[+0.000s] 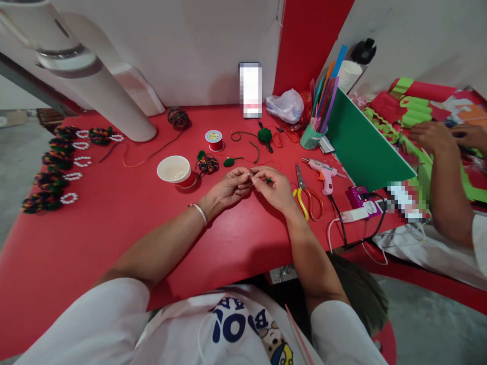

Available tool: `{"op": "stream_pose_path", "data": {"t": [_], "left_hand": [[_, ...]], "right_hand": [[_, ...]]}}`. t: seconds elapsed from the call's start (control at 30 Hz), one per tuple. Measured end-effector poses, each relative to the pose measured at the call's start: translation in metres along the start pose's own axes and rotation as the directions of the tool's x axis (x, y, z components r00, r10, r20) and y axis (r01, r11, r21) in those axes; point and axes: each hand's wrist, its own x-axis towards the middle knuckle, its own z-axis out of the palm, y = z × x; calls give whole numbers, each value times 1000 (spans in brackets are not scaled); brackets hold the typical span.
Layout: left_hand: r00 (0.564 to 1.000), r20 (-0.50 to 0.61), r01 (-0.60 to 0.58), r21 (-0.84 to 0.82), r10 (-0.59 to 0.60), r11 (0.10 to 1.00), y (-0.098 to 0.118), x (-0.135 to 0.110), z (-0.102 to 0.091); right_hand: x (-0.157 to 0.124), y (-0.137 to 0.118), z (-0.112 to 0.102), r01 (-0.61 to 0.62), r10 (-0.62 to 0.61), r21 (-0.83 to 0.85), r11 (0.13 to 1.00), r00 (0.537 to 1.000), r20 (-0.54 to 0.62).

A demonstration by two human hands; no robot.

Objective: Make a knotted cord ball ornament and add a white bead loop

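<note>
My left hand (233, 188) and my right hand (273, 188) meet above the table, fingertips pinched together. A tiny white bead (249, 175) shows at the left fingertips. What the right fingers pinch is too small to make out. Just beyond the hands lie a green leaf-shaped piece (229, 162) and a multicoloured yarn piece (207, 163) with a green tip. A paper cup (163, 170) with white beads inside stands left of them. Behind is a thread spool (214, 140), with fine red thread running near the right hand.
Finished-looking yarn pieces with bead loops (51, 180) line the left. Scissors (301, 187), a pink glue gun (323, 172) and a purple power adapter (361, 203) lie right. A green board (365, 142) separates another person's hands (437, 139). Yarn balls, a phone and a straw-filled cup stand behind.
</note>
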Motion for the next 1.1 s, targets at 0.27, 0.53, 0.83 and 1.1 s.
{"op": "stream_pose_path", "data": {"t": [0.27, 0.53, 0.83, 1.1], "left_hand": [[999, -7, -44, 41, 44, 998, -1, -1, 4], [983, -89, -144, 180, 162, 973, -4, 0, 2], [937, -190, -205, 377, 292, 903, -6, 3, -3], [943, -103, -228, 490, 315, 841, -8, 0, -4]], "right_hand": [[0, 0, -2, -9, 9, -14, 1000, 1000, -4], [-1, -1, -7, 8, -9, -46, 999, 1000, -17], [-1, -1, -9, -35, 37, -61, 998, 999, 26], [-1, 2, -16, -96, 98, -17, 995, 988, 119]]}}
